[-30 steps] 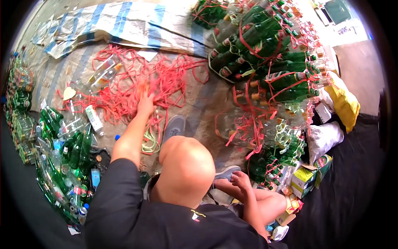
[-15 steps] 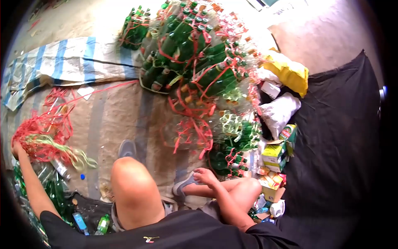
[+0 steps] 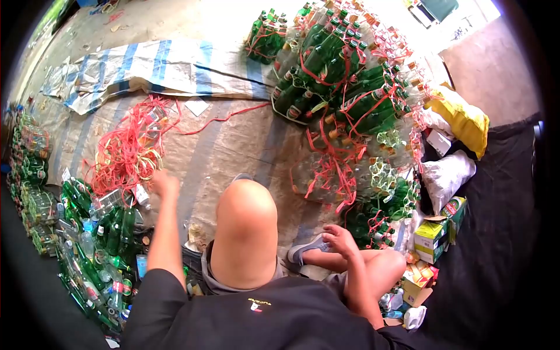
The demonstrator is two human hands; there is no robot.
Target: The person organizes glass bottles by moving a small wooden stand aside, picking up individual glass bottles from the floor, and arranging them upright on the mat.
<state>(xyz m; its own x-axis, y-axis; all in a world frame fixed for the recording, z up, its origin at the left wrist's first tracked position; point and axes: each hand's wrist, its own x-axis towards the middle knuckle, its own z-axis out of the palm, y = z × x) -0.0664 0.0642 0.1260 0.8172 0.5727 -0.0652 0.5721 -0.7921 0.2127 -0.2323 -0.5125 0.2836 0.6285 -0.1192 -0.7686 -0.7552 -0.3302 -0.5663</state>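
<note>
My left hand (image 3: 165, 184) is blurred at the lower right edge of a tangle of red and pale green plastic twine (image 3: 131, 149). Its fingers are too smeared to show whether they grip a strand. Just beside it lies a clear bottle with a white label (image 3: 141, 196). My right hand (image 3: 340, 240) hangs over my bent leg above a grey shoe (image 3: 307, 249), fingers loosely apart and nothing in them. Beyond it stand green bottles (image 3: 329, 52) and clear bottles bundled with red twine.
Loose green and clear bottles (image 3: 87, 256) are heaped at my left, beside more bundled bottles (image 3: 35, 175). A blue-striped tarp (image 3: 146, 67) lies folded ahead. Along the right are a yellow sack (image 3: 464, 119), a white bag (image 3: 449, 175), cartons (image 3: 430, 240) and black cloth (image 3: 496, 233).
The view has turned left, so the scene sits further right. My left hand has moved from the twine's left side to its lower right edge. My right hand stays over the leg.
</note>
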